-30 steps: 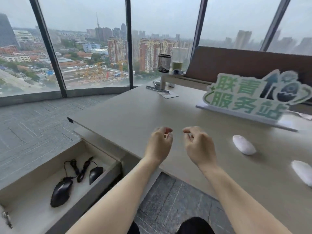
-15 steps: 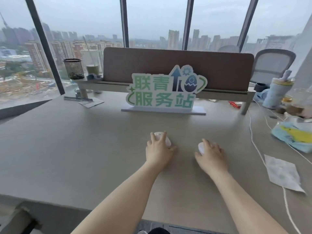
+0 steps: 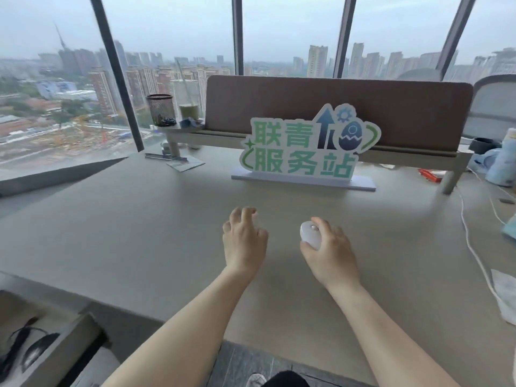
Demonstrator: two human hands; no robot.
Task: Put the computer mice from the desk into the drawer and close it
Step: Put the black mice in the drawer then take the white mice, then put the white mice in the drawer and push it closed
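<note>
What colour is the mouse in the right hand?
White, seen in the head view: the mouse is held in the right hand above the desk.

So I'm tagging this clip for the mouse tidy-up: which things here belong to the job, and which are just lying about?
Part of the job:
- white mouse, gripped in the right hand
- left hand, curled; any mouse under it is hidden
- open drawer holding black mice

Lying about:
- green sign
- mesh pen cup
- white cable
- papers
</note>
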